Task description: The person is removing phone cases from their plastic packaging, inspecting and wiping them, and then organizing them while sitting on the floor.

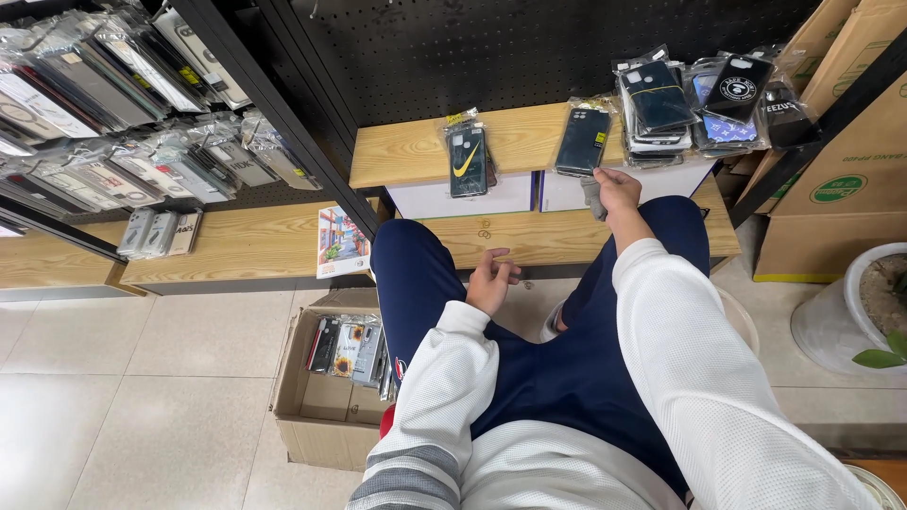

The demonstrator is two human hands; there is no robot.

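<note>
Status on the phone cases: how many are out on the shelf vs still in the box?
Done: two bagged cases lie on the wooden shelf, beside a stack. In hand: the right hand touches the dark case; the left hand is empty. Left: the cardboard box holds more cases.

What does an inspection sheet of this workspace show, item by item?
Surface: wooden shelf under a black pegboard.
Job's things: dark phone case in a clear bag; grey cloth.
Clutter: black case with yellow mark, stack of bagged cases, cardboard box of cases on the floor.
Grippers: right hand pinches the cloth beside the dark case; left hand empty on the knee.
Cables: nothing seen.
Surroundings: hanging cases, cartons, plant pot.
</note>
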